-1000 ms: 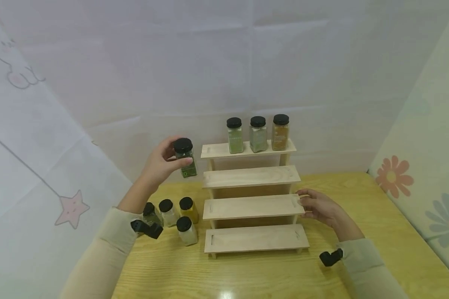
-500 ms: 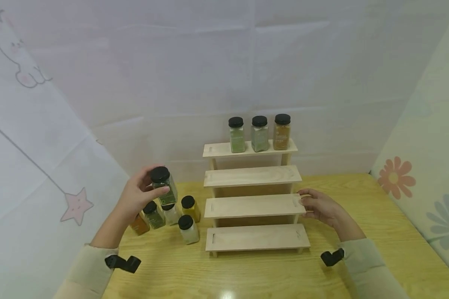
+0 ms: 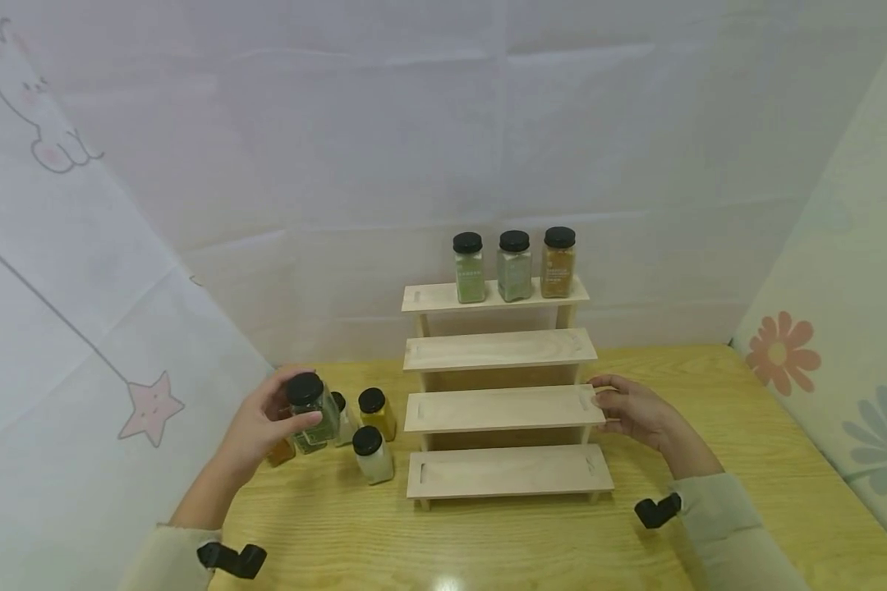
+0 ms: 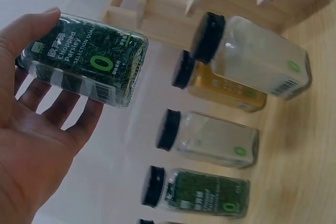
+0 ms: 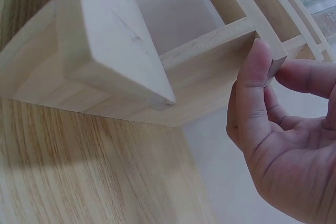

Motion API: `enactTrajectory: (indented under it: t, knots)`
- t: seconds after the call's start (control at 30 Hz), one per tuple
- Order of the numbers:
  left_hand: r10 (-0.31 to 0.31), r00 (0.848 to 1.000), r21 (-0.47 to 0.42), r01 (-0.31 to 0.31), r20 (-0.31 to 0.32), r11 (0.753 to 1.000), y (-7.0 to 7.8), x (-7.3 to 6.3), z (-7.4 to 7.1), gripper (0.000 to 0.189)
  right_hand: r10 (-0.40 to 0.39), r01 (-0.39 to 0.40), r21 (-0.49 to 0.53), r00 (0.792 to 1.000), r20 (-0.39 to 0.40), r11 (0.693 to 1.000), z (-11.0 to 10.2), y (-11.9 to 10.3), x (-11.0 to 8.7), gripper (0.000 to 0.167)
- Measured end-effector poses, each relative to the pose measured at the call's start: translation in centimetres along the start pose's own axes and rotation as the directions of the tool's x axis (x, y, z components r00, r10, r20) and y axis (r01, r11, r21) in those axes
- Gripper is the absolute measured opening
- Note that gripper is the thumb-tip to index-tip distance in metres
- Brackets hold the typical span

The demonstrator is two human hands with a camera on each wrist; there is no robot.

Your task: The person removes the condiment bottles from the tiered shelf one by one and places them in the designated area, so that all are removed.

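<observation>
My left hand grips a black-capped glass jar of chopped parsley, fingers and thumb on its sides, raised over the jars at the left of the table. Below and beside it stand another green herb jar, two pale jars and a yellow spice jar. An orange jar is mostly hidden behind the hand. My right hand pinches the right end of the second-lowest shelf of a wooden stepped rack, thumb and fingers at the board's corner.
On the rack's top shelf stand a light green jar, a grey-green jar and an orange-brown jar. The lower three shelves are bare boards. White patterned cloth hangs behind and beside the wooden table.
My left hand has carried the parsley jar down and to the left, away from the rack's top shelf toward the jars on the table. The right hand keeps its grip on the shelf end.
</observation>
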State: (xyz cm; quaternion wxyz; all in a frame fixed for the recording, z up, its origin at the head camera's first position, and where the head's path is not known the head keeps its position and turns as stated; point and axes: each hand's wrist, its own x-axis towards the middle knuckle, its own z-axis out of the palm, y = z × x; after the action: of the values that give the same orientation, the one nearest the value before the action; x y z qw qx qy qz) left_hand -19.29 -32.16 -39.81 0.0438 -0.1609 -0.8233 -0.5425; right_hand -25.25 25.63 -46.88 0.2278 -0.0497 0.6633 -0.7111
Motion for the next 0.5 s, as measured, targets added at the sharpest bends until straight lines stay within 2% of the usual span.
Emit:
enactTrajectory:
  t: [0.1,0.27,0.5]
  knots:
    - [-0.023,1.000,0.002,0.023,0.008,1.000,-0.8,-0.5,0.1,0.061,0.002,-0.002,0.005,1.000,-0.001,1.000,0.0,0.0,0.0,0.058]
    - [-0.039,0.999,-0.003,0.039,0.011,0.999,-2.1,-1.0,0.3,0.061,-0.003,0.003,0.002,1.000,0.007,1.000,0.0,0.1,0.1,0.048]
    - [-0.106,0.994,-0.056,0.106,0.012,0.993,-4.0,-1.6,0.8,0.061,0.001,-0.001,0.022,1.000,0.008,1.000,0.1,0.0,0.0,0.051]
